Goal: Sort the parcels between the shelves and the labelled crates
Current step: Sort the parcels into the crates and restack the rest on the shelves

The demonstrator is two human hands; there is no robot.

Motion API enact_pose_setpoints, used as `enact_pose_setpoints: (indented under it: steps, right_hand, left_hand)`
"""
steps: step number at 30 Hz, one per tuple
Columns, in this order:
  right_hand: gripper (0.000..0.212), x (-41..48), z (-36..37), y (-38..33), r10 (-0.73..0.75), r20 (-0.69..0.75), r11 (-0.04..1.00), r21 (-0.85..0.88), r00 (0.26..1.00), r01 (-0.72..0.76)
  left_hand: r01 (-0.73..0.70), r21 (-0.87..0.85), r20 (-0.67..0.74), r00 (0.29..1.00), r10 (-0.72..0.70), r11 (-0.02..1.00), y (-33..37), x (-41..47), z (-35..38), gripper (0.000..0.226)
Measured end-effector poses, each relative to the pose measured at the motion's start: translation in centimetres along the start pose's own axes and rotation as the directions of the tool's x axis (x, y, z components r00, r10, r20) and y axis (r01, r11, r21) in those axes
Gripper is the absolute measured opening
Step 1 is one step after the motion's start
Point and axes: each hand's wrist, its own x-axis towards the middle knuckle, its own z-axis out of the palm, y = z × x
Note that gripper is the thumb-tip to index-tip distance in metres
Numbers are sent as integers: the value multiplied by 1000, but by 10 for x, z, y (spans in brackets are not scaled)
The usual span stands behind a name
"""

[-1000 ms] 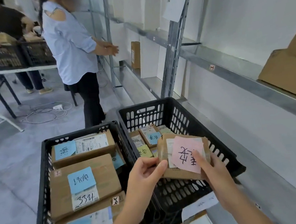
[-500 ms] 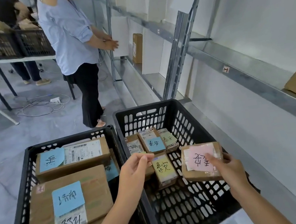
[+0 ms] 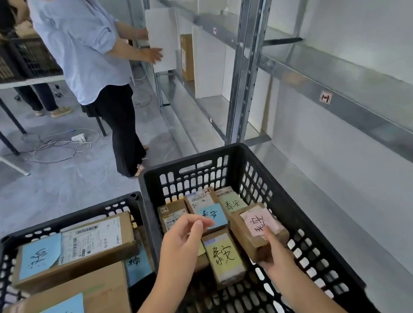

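My right hand grips a small brown parcel with a pink note from below, low inside the right black crate. Beside it lie a parcel with a yellow note, one with a blue note and others behind. My left hand hovers over the crate's left side, fingers loosely curled, holding nothing. The left black crate holds larger boxes with blue notes.
Metal shelving runs along the right wall with white dividers and one brown box. A person in a light blue shirt stands ahead at the shelf. A table with black crates and floor cables lie to the left.
My right hand has lowered the pink-noted parcel from above the crate rim down into the right crate beside the other parcels. My left hand let go of it and hovers.
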Motion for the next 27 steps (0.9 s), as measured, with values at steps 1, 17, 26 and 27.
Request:
enact_pose_setpoints:
  steps: [1,17,26,27]
  right_hand:
    - [61,5,2,2,17,7,1000,17,1000,-17]
    - [52,74,-9,35,169,-69,977,-118,983,-176]
    - [50,43,-8,21,13,8,446,-895,1000,2]
    - [48,37,-10,16,14,25,305,-952,1000,20]
  left_hand:
    - [5,6,-1,1000,-5,1000,-2,2,1,23]
    - [76,125,67,994,-85,989,-20,29,23,32]
    - [6,370,189,979,-81,929,-12,14,13,22]
    - [-54,430,240,969,-57,901,-11,11,8,20]
